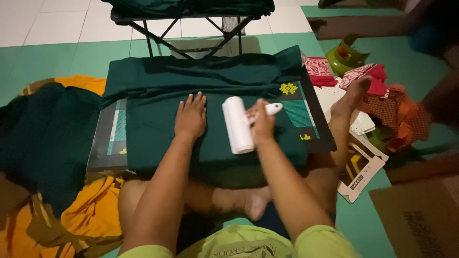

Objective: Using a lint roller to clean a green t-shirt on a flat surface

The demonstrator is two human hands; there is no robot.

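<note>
Seated cross-legged on the floor, a person in a lime-green shirt (248,244) looks down over bare knees at the work in their lap. Their right hand (260,125) is closed around the white handle of a lint roller (237,124), whose white drum lies on its side, touching a folded dark green garment (191,110) near its middle; held low and flat like this, the drum meets the cloth along its whole length. Their left hand (190,117) is open, palm down with fingers spread, pressing on the same garment just left of the roller, apparently to hold the fabric taut and still. The garment is spread over a flat dark board (107,138) with teal patches, which rests across the person's legs and gives a firm surface beneath the cloth. Small yellow embroidery (288,88) shows near the garment's right edge. To the left lies a heap of dark green cloth (43,138) on top of orange fabric (91,215). To the right, beyond an outstretched foot (356,86), red and white patterned cloths (363,74) and flat printed cards (361,167) lie scattered on the green floor mat (363,229). Behind the board stands a black folding frame (191,33) draped with more dark cloth.
</note>
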